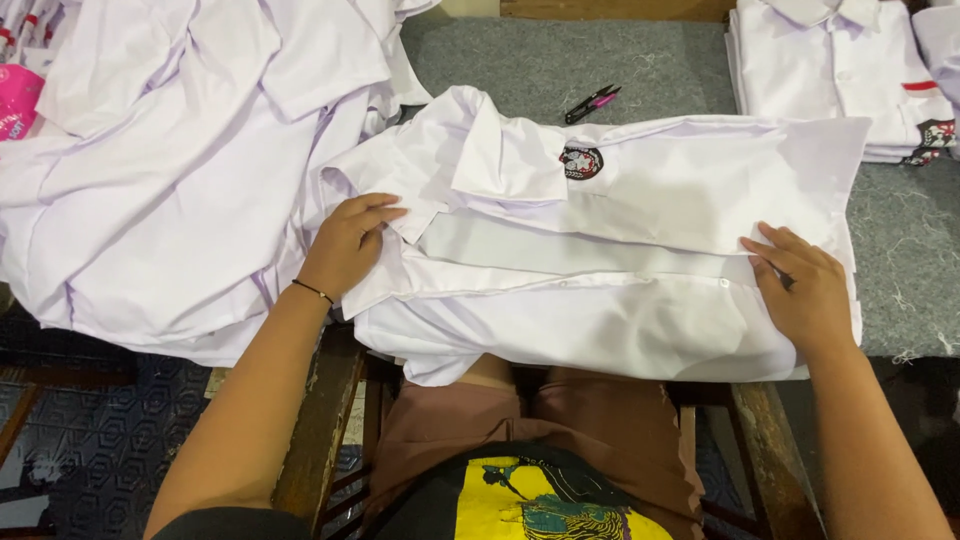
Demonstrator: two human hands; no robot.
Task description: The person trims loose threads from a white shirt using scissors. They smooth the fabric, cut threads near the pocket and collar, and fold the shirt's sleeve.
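Both hands rest flat on a white shirt [620,250] that lies across the near edge of the bench [560,60], just above the person's lap. The left hand [348,245], a thin dark band at its wrist, presses with loosely curled fingers on the collar end; the right hand [805,285] lies spread near the hem end, fingers together on the front panel, with something small and dark under it that cannot be made out. The shirt is partly folded, its front placket open along the middle and a round badge [581,162] showing on the chest. This looks like the smoothing stage of folding; the next move would call for drawing one panel over evenly. Farther off lie small thread snips [592,103], a loose heap of white shirts [180,170] at left, and a folded stack [835,75] at right.
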